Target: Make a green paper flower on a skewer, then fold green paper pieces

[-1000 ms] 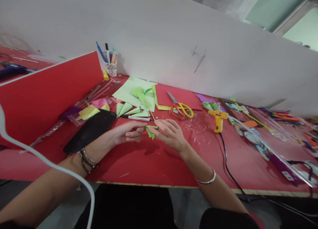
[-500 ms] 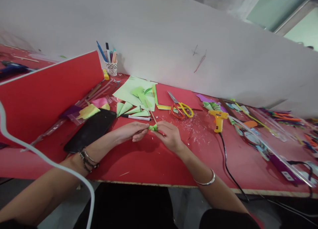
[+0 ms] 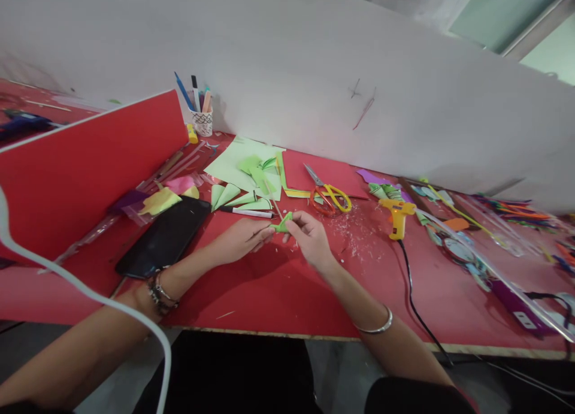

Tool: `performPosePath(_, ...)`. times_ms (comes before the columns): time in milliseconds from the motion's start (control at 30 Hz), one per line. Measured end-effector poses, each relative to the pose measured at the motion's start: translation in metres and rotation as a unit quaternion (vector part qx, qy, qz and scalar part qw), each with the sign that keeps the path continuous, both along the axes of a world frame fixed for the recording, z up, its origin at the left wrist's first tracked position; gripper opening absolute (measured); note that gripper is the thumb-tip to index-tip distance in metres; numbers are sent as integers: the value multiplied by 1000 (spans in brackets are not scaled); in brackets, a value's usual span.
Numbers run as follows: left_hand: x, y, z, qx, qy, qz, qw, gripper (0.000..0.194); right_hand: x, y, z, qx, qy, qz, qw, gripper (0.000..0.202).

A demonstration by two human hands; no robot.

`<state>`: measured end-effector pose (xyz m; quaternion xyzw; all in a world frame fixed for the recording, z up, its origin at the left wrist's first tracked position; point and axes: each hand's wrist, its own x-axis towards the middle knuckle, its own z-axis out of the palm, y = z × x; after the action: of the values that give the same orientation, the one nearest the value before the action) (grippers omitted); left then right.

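Note:
A small green folded paper piece (image 3: 281, 225) is pinched between my two hands above the red table (image 3: 269, 294). My left hand (image 3: 242, 239), with fingers closed, grips its left end. My right hand (image 3: 309, 237) is closed on its right end, thumb and forefinger together. A thin stick (image 3: 275, 203) runs up and away behind the green paper; I cannot tell whether it is joined to it. Just beyond my hands lie a white marker (image 3: 251, 212) and several light green paper cones (image 3: 224, 197).
Scissors (image 3: 330, 197) rest by red paper sheets (image 3: 323, 173). A yellow glue gun (image 3: 397, 216) with a black cord stands at right. Left are a black phone (image 3: 164, 237) and a red board (image 3: 94, 174). A pen cup (image 3: 202, 122) is at the back; a white cable (image 3: 90, 294) hangs in front.
The green paper has turned and tilted up at its right end. My right hand has shifted its fingers on it, and my left fingers have drawn together.

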<state>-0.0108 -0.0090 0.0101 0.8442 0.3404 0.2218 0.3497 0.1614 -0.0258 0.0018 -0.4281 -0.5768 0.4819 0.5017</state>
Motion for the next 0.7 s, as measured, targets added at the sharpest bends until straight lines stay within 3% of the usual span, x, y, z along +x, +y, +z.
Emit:
performPosePath(133,-1,3,-3,120,60,37,990,32,1,4,-6,-74,70,17,995,17)
performPosePath(233,-1,2,-3,109,47,66,991,31,1,5,-7,-54,44,16,997,17)
performPosePath(333,1,-1,-1,-97,-24,50,994,42,1,3,-5,11,-18,2,1000,15)
performPosePath(433,3,-2,1,-345,-101,9,933,56,1,-2,-3,112,-101,-14,988,11)
performPosePath(567,2,3,-4,-451,-163,26,877,45,4,-4,-2,285,-220,31,932,9)
performPosePath(700,2,7,-11,-499,-209,16,841,38,6,-2,-3,344,-272,48,898,10)
